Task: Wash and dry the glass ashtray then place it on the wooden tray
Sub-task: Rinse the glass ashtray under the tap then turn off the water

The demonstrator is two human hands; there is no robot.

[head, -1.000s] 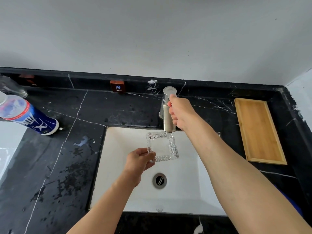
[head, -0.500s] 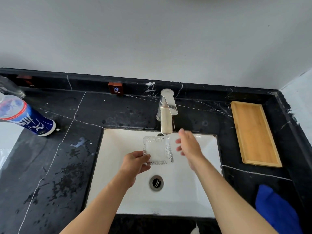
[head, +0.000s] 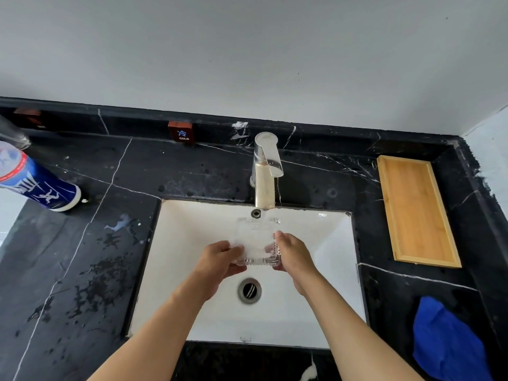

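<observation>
Hands at the centre of a white sink [head: 192, 270]: the glass ashtray [head: 257, 242] is clamped between the left hand [head: 220, 262] and the right hand [head: 292, 257] under the faucet [head: 265, 174], whose water foams over it. The washing step is judged under way. Next, drying is called for with the blue cloth [head: 448, 342] at 4 o'clock, before the wooden tray [head: 415, 210] at 2 o'clock is reached.
</observation>
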